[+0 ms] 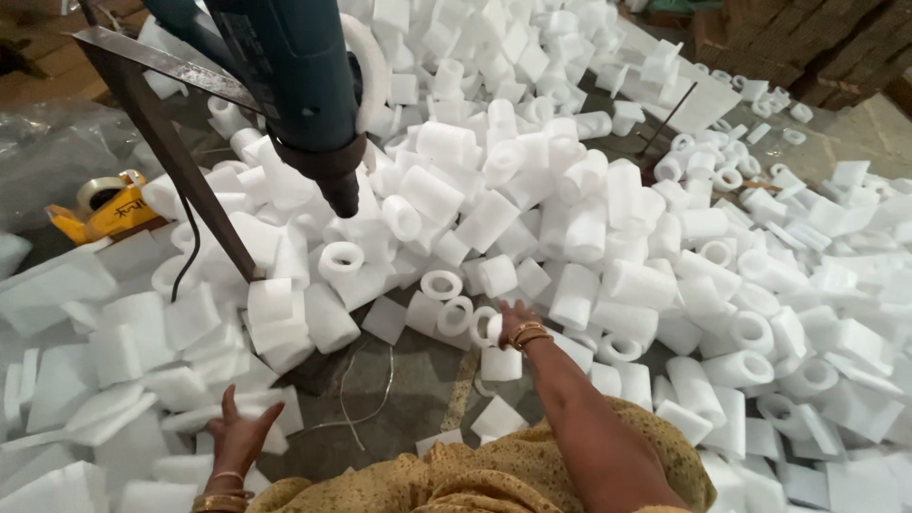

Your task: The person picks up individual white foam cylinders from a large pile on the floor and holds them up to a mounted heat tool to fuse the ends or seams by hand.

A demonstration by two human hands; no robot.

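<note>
Reaching forward across the floor, the person's right hand (pixel 508 321) touches a white foam ring (pixel 483 325) at the near edge of a huge heap of white foam cylinders (pixel 532 190) and rings; the fingers are mostly hidden behind the ring, so whether they grip it or only rest on it cannot be told. Gold bangles (pixel 528 334) circle that wrist. The left hand (pixel 239 435) lies lower left, fingers spread open, palm down on flat white foam sheets (pixel 114 380) and holding nothing. Above, a dark teal power drill (pixel 304 85) hangs nose down from a slanted metal frame (pixel 180 161), its tip just over the foam pieces. A yellow tape dispenser (pixel 104 209) sits at far left beside clear plastic sheeting. Thin wire (pixel 366 404) loops on the bare floor between the hands. A mustard patterned garment (pixel 494 470) fills the bottom edge.
</note>
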